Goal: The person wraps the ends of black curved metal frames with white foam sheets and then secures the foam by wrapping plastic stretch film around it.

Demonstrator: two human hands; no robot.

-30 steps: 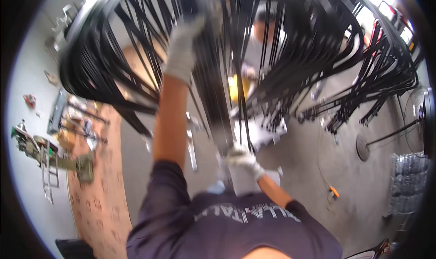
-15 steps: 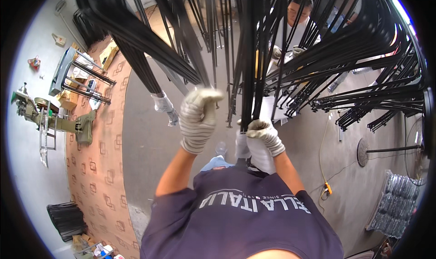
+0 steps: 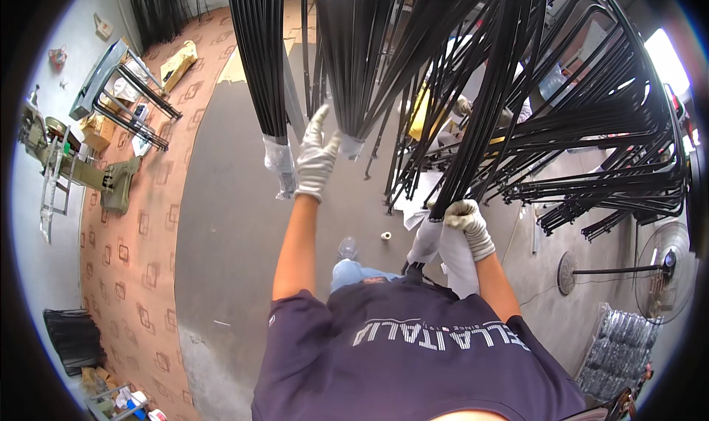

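My left hand (image 3: 317, 162), in a striped white work glove, is raised with its fingers stretched out and apart. It is beside a hanging bundle of black rods (image 3: 262, 81) whose lower end is in a clear plastic sleeve (image 3: 279, 166). Just right of its fingertips, a blurred second bundle (image 3: 353, 66) ends in pale wrapping (image 3: 351, 146). My gloved right hand (image 3: 471, 227) is closed on a limp white wrapping sleeve (image 3: 459, 262). That hand rests beside the lower end of a slanting rod bundle (image 3: 469, 159), which has white wrapping (image 3: 426, 240) around its tip.
More bent black rods (image 3: 591, 148) crowd the right. Another person's gloved hand (image 3: 463, 107) shows behind the rods. A fan (image 3: 665, 266) stands at right, above a stack of plastic-wrapped goods (image 3: 620, 354). At left are a green machine (image 3: 111, 185) and a bench frame (image 3: 103, 81).
My left hand has gone from curled to spread, now next to the hanging bundles. My right hand and the white sleeve have shifted right in view, and the slanting bundle now leans more.
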